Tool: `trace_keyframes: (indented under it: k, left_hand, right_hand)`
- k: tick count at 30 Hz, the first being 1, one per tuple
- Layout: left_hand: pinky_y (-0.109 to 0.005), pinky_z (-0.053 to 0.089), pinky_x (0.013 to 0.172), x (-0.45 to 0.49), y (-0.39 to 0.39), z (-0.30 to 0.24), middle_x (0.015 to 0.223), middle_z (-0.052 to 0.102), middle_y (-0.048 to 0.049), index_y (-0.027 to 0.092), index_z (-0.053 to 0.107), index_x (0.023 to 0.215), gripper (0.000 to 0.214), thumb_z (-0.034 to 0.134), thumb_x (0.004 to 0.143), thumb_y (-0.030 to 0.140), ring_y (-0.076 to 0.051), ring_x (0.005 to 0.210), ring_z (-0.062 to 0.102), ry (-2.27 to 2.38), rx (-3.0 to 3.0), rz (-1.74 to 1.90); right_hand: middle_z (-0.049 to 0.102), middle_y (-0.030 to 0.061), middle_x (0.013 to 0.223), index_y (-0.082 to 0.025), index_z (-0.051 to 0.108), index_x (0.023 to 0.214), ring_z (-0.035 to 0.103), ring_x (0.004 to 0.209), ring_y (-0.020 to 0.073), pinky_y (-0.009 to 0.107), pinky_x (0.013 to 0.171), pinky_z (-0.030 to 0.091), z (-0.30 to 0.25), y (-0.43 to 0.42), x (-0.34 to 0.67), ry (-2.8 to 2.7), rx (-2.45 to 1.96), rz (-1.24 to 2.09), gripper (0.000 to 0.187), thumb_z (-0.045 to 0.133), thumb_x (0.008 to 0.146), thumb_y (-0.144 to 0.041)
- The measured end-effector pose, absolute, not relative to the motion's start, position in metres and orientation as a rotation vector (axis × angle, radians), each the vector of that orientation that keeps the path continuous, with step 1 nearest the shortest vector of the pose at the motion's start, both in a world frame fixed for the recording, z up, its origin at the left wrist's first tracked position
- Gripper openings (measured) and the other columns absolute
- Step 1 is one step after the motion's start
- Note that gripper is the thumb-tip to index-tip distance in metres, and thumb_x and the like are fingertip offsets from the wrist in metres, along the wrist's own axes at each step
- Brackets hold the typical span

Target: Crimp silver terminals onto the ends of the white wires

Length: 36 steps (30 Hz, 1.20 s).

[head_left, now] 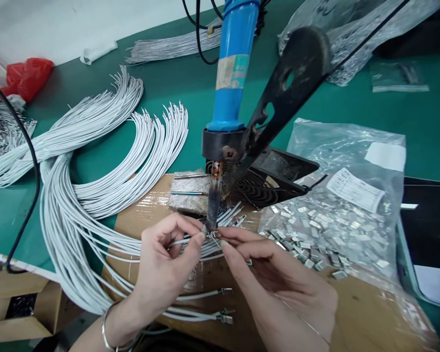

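A blue-handled soldering iron (231, 54) hangs tip down in a black clamp (223, 144). Right under its tip, my left hand (168, 261) pinches the end of a white cable between thumb and forefinger. A small metal connector (214, 234) sits at that cable end, close to the tip; whether they touch I cannot tell. Closed from the other side, my right hand (278, 278) has thumb and forefinger on a thin solder wire (302, 319), which trails across the palm. Below my hands lie white cables with metal connectors (225, 317) on their ends.
Bundles of white cable (91, 195) cover the left side. Behind the tip are a stained cleaning pad (188, 193) and a black fan (258, 188). To the right, a clear plastic bag (344, 142) spills small metal connectors (308, 252) onto cardboard (355, 308). A dark-screened device (430, 234) lies at far right.
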<state>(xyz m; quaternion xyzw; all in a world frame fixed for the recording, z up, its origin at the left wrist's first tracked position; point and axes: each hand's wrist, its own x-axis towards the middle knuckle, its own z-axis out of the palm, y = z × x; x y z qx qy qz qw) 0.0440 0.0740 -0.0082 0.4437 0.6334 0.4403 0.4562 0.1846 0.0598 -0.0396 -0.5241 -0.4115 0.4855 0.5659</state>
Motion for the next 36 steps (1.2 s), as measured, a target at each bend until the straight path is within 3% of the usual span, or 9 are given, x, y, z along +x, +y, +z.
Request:
trace_keyframes:
  k: [5,16,24,36]
  left_hand:
    - [-0.023,0.028,0.049,0.0447,0.0717,-0.0121,0.087,0.074,-0.0062,0.017,0.070,0.071,0.014,0.073,0.084,0.019,-0.009,0.057,0.045,1.573,1.091,1.120]
    - [-0.022,0.026,0.046,0.0427,0.0749,-0.0110,0.085,0.075,-0.0064,0.016,0.069,0.070,0.012,0.074,0.081,0.017,-0.008,0.052,0.040,1.543,1.148,1.112]
    - [-0.021,0.030,0.047,0.0438,0.0751,-0.0104,0.081,0.076,-0.0072,0.017,0.069,0.068,0.013,0.073,0.081,0.017,-0.013,0.064,0.056,1.559,1.192,1.129]
    - [-0.020,0.035,0.048,0.0429,0.0756,-0.0118,0.080,0.077,-0.0067,0.017,0.071,0.069,0.013,0.075,0.081,0.016,-0.012,0.063,0.057,1.546,1.191,1.154]
  right_hand:
    - [0.083,-0.0039,0.099,-0.026,0.074,0.073,0.079,0.088,0.0088,0.010,0.083,0.060,-0.0404,0.0590,0.1841,-0.979,-1.244,1.099,0.018,0.080,0.088,-0.020]
    - [0.083,-0.0025,0.096,-0.025,0.072,0.072,0.078,0.084,0.0109,0.014,0.078,0.060,-0.0425,0.0585,0.1813,-1.028,-1.253,0.991,0.019,0.079,0.087,-0.016]
    - [0.082,-0.0049,0.097,-0.027,0.072,0.074,0.077,0.085,0.0098,0.016,0.080,0.058,-0.0421,0.0568,0.1802,-1.055,-1.267,0.961,0.018,0.078,0.088,-0.017]
    - [0.082,-0.0044,0.101,-0.027,0.074,0.080,0.077,0.091,0.0104,0.017,0.083,0.058,-0.0436,0.0596,0.1813,-1.133,-1.236,0.927,0.017,0.076,0.090,-0.015]
